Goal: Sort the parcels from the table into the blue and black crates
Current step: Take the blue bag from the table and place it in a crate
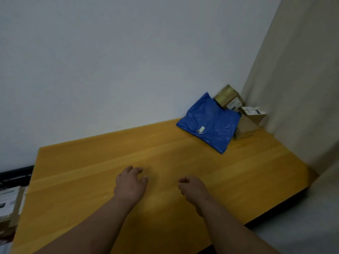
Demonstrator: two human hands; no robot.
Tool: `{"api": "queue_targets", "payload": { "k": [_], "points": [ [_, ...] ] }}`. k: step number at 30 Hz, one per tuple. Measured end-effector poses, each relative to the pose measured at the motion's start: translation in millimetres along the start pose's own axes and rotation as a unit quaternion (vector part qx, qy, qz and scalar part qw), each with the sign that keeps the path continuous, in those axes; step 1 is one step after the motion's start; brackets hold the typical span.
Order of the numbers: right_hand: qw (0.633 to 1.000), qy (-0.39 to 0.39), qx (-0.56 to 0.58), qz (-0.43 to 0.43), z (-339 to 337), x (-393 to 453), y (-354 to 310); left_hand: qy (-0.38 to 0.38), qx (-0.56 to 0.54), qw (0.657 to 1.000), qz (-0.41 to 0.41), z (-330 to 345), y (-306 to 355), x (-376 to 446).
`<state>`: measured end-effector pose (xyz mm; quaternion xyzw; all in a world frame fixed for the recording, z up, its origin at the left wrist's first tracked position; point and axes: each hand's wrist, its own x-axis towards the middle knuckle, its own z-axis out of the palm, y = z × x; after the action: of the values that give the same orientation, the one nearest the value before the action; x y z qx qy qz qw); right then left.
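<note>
A blue plastic mailer bag (pixel 209 123) lies at the far right corner of the yellow wooden table (pixel 91 171), leaning on cardboard boxes. One taped box (pixel 228 97) stands behind it, and another box (pixel 250 118) with white labels sits to its right. Both my hands hover over the middle of the table, well short of the parcels. My left hand (pixel 130 186) has loosely curled fingers and holds nothing. My right hand (pixel 192 187) is curled into a loose fist and also holds nothing.
The table stands in a corner, with a pale wall behind and a beige wall (pixel 293 79) to the right. At the left edge, below table level, cardboard parcels with white labels (pixel 9 204) lie in a dark container (pixel 14 176). Grey floor (pixel 311 226) shows at right.
</note>
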<state>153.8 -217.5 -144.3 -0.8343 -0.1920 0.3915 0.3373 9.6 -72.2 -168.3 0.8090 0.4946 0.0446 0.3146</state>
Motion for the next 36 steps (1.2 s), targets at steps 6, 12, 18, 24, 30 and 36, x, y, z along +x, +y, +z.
{"api": "queue_targets", "payload": {
  "k": [6, 12, 18, 24, 30, 36],
  "points": [
    [0.998, 0.037, 0.048, 0.035, -55.6, 32.6, 18.6, -0.036, -0.001, 0.999, 0.011, 26.4, 45.5, 26.0],
    [0.992, 0.055, 0.086, 0.081, -123.3, 102.1, 29.9, -0.023, -0.009, 1.000, 0.008, 52.5, 108.6, 75.7],
    [0.988, 0.040, 0.107, 0.105, -198.4, 197.6, 42.1, -0.005, -0.034, 0.998, -0.045, 111.3, 185.6, 123.4],
    [0.964, 0.072, 0.217, 0.138, -244.0, 283.9, 37.0, -0.002, -0.051, 0.993, -0.104, 152.0, 226.0, 147.8],
    [0.967, 0.013, 0.193, 0.168, -241.6, 333.6, 34.9, 0.006, -0.038, 0.987, -0.158, 159.7, 226.6, 155.8],
    [0.963, 0.079, 0.212, 0.145, -229.5, 321.5, 22.2, 0.041, -0.046, 0.992, -0.106, 153.4, 242.3, 155.3]
  ]
}}
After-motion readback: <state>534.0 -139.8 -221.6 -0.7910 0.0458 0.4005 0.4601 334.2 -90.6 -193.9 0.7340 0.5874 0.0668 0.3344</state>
